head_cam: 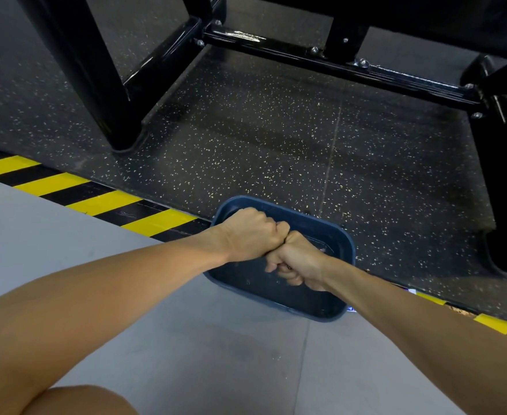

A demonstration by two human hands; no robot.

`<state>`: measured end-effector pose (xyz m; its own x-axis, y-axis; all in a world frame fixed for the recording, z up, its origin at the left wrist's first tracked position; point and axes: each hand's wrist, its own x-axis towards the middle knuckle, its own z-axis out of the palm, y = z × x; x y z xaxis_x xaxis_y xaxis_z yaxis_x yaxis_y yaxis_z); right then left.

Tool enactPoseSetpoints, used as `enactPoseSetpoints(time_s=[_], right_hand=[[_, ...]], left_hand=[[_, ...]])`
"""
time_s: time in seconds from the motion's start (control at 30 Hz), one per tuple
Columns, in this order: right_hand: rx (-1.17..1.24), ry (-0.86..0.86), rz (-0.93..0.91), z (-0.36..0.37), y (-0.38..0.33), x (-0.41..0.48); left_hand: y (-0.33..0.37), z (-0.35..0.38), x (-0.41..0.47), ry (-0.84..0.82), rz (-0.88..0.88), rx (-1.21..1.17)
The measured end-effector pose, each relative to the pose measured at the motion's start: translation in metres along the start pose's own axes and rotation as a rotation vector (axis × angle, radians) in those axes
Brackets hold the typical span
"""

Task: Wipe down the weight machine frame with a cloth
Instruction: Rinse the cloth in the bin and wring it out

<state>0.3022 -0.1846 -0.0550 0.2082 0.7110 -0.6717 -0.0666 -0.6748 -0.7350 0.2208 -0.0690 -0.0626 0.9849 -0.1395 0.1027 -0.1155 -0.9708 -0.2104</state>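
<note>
Two fists [247,235] [298,262] above water-filled blue tub [312,229]

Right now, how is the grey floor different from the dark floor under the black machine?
The grey floor is pale and plain; the dark floor is nearly black with yellowish specks. The machine frame stands on the dark floor, not the grey floor. The grey floor lies nearer the person, the dark floor beyond the striped tape. Both are flat, and the blue basin sits across their border.
</note>
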Motion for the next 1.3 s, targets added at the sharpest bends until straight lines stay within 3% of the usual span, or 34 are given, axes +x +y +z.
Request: enactPoseSetpoints(time_s=[0.43,0.8,0.87,0.97,1.03,1.1,1.13,1.2,1.3], right_hand=[[0.138,-0.164,0.095,-0.004,0.000,-0.002],[0.216,-0.268,0.188,-0.001,-0.004,0.001],[0.144,-0.228,0.157,-0.002,-0.008,0.001],[-0.306,-0.193,0.090,-0.013,-0.025,-0.001],[-0.535,-0.298,0.160,-0.025,-0.041,-0.007],[-0.627,-0.369,0.276,-0.037,-0.051,-0.008],[-0.723,-0.351,0.310,-0.038,-0.057,-0.011],[-0.891,-0.303,0.342,-0.033,-0.069,-0.013],[-0.776,-0.154,0.311,-0.024,-0.076,-0.016]], left_hand=[[-0.007,0.010,-0.002,0.194,0.086,-0.011],[-0.017,0.008,-0.006,0.163,0.116,0.087],[-0.023,0.007,-0.004,0.142,0.152,0.078],[-0.030,0.001,-0.003,0.031,0.202,-0.017],[-0.026,-0.007,-0.005,-0.021,0.103,-0.072],[-0.020,-0.021,-0.008,-0.243,-0.111,-0.070],[-0.019,-0.028,-0.009,-0.375,-0.177,-0.074],[-0.022,-0.043,-0.014,-0.468,-0.265,-0.138],[-0.027,-0.064,-0.018,-0.530,-0.549,-0.402]])
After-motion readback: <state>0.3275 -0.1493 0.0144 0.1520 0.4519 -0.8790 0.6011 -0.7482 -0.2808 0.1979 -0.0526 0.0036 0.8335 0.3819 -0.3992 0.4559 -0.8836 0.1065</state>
